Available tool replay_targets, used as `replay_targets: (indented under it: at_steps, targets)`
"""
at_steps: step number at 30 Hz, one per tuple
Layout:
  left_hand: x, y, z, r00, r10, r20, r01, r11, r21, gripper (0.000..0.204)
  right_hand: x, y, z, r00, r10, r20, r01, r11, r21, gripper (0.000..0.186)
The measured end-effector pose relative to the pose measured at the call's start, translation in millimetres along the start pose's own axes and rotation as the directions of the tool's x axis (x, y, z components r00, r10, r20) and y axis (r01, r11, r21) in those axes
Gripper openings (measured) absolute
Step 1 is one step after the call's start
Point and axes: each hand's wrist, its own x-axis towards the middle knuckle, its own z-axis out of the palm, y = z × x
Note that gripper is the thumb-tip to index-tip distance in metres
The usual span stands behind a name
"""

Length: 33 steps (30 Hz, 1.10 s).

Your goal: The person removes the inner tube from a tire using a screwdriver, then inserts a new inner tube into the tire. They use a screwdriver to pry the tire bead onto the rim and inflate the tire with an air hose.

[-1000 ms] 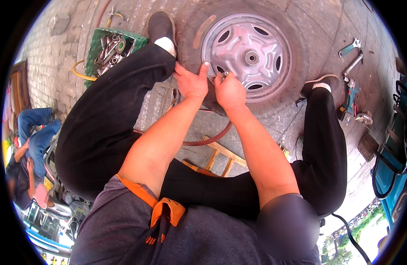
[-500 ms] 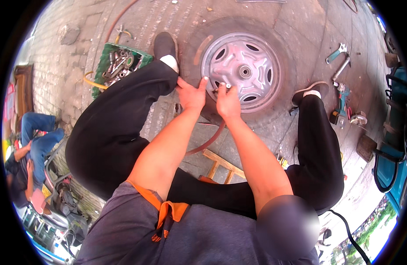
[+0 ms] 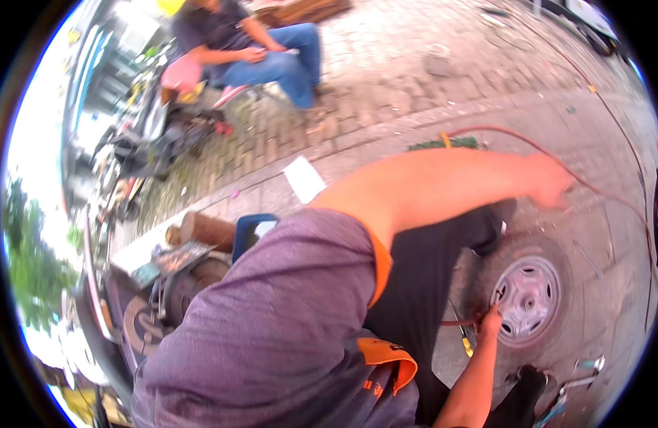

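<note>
A tyre (image 3: 479, 285) on a silver steel wheel (image 3: 529, 294) lies flat on the paving at the right. At the rim's near edge, my right hand (image 3: 490, 321) is closed round the end of a reddish air hose (image 3: 454, 323), close to the valve area; its fingers partly hide the fitting. My left arm stretches across the view, beyond the tyre. Its hand (image 3: 554, 188) is smeared by motion near a reddish hose (image 3: 593, 187) on the ground. Whether the fingers touch that hose does not show.
Behind my left arm, a green crate (image 3: 461, 143) shows only its edge. Hand tools (image 3: 568, 389) lie at the lower right. A seated person (image 3: 272, 60) is at the upper left. A blue bin (image 3: 249, 232) and a rusty cylinder (image 3: 209, 230) stand behind my shoulder.
The view has swung round to the left. My left hand has left the wheel's edge and reached out past the tyre. My right hand stays at the rim with the hose.
</note>
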Motion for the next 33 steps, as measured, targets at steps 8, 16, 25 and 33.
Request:
replay_targets:
  at_steps: [8,16,25,33]
  targets:
    - [-418,-228,-41,0.426,-0.895,-0.134,0.905,0.423,0.053,0.040,-10,-12,-12,0.987,0.018,0.162,-0.006,0.997,-0.073,0.049]
    - [-710,-236,-176,-0.289,-0.803,-0.521,0.952,-0.186,-0.241,0.020,14,3,-30,0.993,-0.082,0.079,0.088,0.994,-0.064,0.054]
    - [-559,-277,-42,0.044,-0.996,-0.074,0.823,0.078,-0.563,0.034,-65,-31,36,0.826,0.243,0.508,-0.367,0.917,0.159,0.046]
    - [-350,-93,263,0.529,-0.528,0.664,0.825,0.138,-0.548,0.024,-124,-5,97,0.765,0.045,0.642,-0.070,0.997,0.014,0.056]
